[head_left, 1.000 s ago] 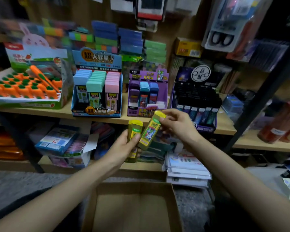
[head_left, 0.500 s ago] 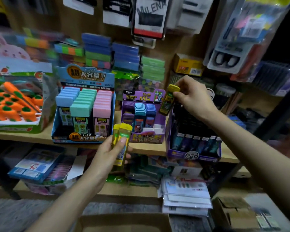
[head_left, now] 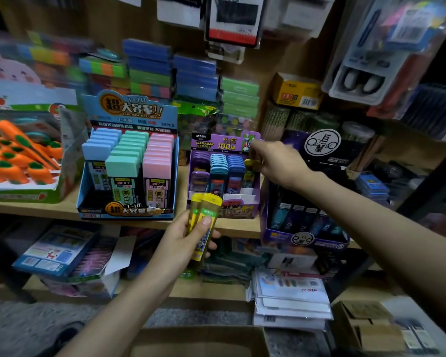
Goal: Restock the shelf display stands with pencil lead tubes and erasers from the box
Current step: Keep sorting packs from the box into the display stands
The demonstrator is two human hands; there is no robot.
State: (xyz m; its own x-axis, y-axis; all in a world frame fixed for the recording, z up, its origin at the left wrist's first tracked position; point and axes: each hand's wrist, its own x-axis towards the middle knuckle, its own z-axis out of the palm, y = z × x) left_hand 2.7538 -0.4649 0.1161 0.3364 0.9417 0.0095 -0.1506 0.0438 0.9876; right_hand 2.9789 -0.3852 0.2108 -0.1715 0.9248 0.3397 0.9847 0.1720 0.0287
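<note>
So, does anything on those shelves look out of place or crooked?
Yes. In the carrot display box, one long carrot piece lies slantwise across the upright rows. On the lower shelf, a blue box sits tilted rather than flat.

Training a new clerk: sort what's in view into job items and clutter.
Job: left hand gripping yellow tubes; right hand holding a third tube at the purple stand; box.
Clutter: scissors pack, paper stack, yellow carton.
</note>
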